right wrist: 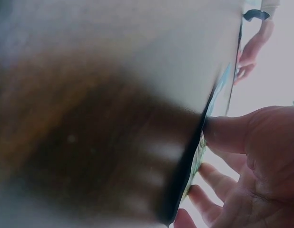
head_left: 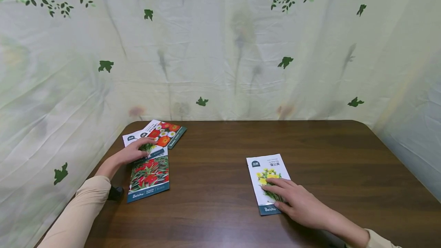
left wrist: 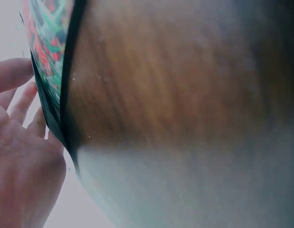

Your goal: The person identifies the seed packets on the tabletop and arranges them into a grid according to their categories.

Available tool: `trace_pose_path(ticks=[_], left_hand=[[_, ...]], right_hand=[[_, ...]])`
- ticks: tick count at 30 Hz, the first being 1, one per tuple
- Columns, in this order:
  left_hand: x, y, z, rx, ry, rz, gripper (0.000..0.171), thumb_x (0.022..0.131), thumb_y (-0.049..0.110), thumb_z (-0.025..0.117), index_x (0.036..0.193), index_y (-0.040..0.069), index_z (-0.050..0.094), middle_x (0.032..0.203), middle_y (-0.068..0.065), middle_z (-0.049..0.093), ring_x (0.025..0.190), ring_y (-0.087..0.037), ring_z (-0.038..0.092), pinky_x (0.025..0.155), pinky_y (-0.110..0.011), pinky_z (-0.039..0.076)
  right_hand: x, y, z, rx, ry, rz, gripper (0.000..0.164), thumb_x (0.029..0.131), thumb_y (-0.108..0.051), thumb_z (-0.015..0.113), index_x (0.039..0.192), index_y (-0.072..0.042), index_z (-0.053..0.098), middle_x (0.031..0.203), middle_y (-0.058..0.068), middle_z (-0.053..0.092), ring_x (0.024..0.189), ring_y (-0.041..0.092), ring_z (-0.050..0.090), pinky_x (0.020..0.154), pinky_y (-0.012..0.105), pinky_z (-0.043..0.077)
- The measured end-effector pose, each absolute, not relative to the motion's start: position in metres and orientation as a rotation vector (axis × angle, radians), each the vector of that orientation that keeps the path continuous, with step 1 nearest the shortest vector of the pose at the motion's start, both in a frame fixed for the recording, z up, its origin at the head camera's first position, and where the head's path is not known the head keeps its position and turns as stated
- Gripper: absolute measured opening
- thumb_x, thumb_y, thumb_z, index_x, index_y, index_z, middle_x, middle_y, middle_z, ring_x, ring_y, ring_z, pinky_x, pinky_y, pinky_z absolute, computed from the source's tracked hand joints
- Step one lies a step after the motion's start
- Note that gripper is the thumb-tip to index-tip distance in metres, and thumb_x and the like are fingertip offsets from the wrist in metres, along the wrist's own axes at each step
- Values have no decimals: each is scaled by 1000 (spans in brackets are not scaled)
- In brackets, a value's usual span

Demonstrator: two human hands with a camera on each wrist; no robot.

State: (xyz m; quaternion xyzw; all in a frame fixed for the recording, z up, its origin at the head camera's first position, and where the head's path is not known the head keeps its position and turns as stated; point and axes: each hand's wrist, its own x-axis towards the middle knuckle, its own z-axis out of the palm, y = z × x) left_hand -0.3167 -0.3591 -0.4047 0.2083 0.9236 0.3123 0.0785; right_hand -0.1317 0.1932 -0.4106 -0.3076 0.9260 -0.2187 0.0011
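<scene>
My left hand [head_left: 132,152] rests on overlapping flower seed packets at the table's left side. A packet with red flowers [head_left: 151,177] lies nearest me. Behind it is a packet with orange, red and white flowers [head_left: 172,128]. A white packet [head_left: 129,137] lies between them, partly covered by the hand. In the left wrist view the thumb and fingers [left wrist: 23,71] lie over the red-flower packet [left wrist: 47,42]. My right hand [head_left: 303,204] has its extended fingers on a white packet with yellow flowers [head_left: 263,163], thumb near its lower edge.
The brown wooden table [head_left: 213,202] has rounded far corners. A pale curtain [head_left: 220,49] with green leaf prints hangs behind it and along both sides. A small black object [head_left: 115,193] shows beneath the left wrist.
</scene>
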Motion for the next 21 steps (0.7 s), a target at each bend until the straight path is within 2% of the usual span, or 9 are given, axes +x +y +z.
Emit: trace_pose_path(ticks=[21], left_hand=[[-315, -358, -404, 616, 2774, 928, 47, 89, 6, 61, 135, -3, 53, 141, -33, 37, 125, -52, 32, 101, -70, 25]], right_hand=[[-123, 205, -412, -940, 2919, -720, 51, 92, -17, 69, 140, -26, 56, 147, 1, 46, 133, 30, 44, 90, 60, 41]])
